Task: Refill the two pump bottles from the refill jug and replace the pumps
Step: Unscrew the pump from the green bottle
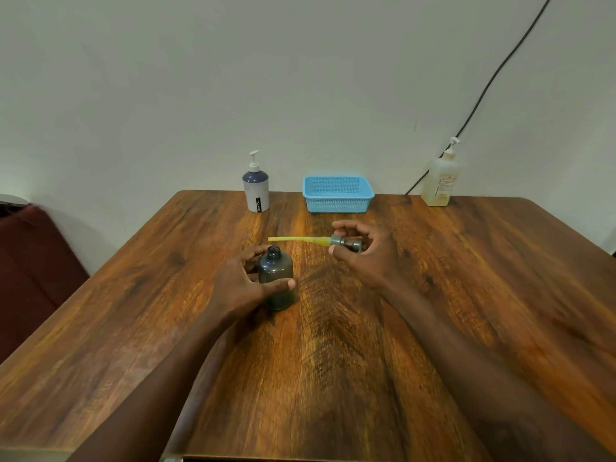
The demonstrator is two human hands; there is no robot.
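The person's left hand (240, 288) grips a small smoky-grey bottle (276, 278), thumb across its front and fingers curled behind. The bottle stands upright near the middle of the wooden tabletop (466, 295), its neck open with no pump on it. I can't make out a label on it, nor how full it is through the dark plastic. The right hand (370, 258), just beside it and a little farther back, pinches the grey pump head (346, 243) between thumb and curled fingers. The pump is turned on its side, so its yellowish dip tube (290, 239) runs level to the left, the tip ending just beyond the bottle's open mouth. Along the far edge stands a white pump bottle with a navy shoulder (256, 188), pump fitted. A black strip low on its side reads "JOYO" in white letters running vertically. To its right on the same edge sits a light blue mesh basket (338, 194). Near the far right corner is a translucent, pale yellowish pump bottle (440, 181); its label carries reddish print too small to read. A black cable (483, 95) slants down the wall behind that bottle. A dark red seat (33, 261) shows past the left edge.
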